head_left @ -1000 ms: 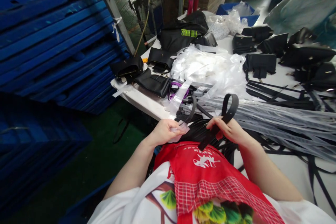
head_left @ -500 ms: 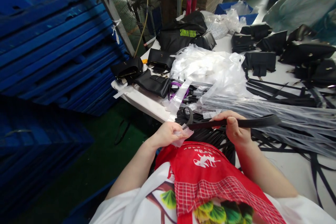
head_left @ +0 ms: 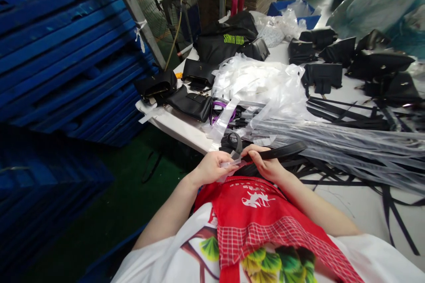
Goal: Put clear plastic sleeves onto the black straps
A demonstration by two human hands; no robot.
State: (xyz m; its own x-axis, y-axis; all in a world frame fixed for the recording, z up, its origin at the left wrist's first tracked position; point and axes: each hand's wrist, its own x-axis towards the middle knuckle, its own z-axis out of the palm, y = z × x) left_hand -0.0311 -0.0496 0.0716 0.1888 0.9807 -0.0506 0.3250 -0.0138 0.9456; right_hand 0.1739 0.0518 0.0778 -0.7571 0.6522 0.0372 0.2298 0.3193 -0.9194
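My left hand [head_left: 217, 166] is closed on a clear plastic sleeve [head_left: 229, 166] at the table's near edge. Fingers of my right hand [head_left: 264, 162] wrap round a black strap [head_left: 287, 150], close beside the left hand. The strap's free end points off to the right, and a curled black loop [head_left: 235, 141] stands up just beyond my fingertips. Where the strap meets the sleeve is partly hidden by my fingers. Behind my hands lies a heap of white, translucent plastic sleeves [head_left: 259, 82]. Long sleeved straps [head_left: 348, 139] stretch across the table to the right.
Black handbags [head_left: 191, 102] lie at the table's left corner, and more black bags [head_left: 322, 77] stand at the right. A black bag with green lettering [head_left: 229, 37] is at the back. Blue pallets [head_left: 73, 62] are stacked on the left. A blue bin [head_left: 294, 13] stands behind.
My right hand has slid left along the strap, right up to my left hand. The strap's free end has moved left with it. My left hand keeps its hold on the plastic.
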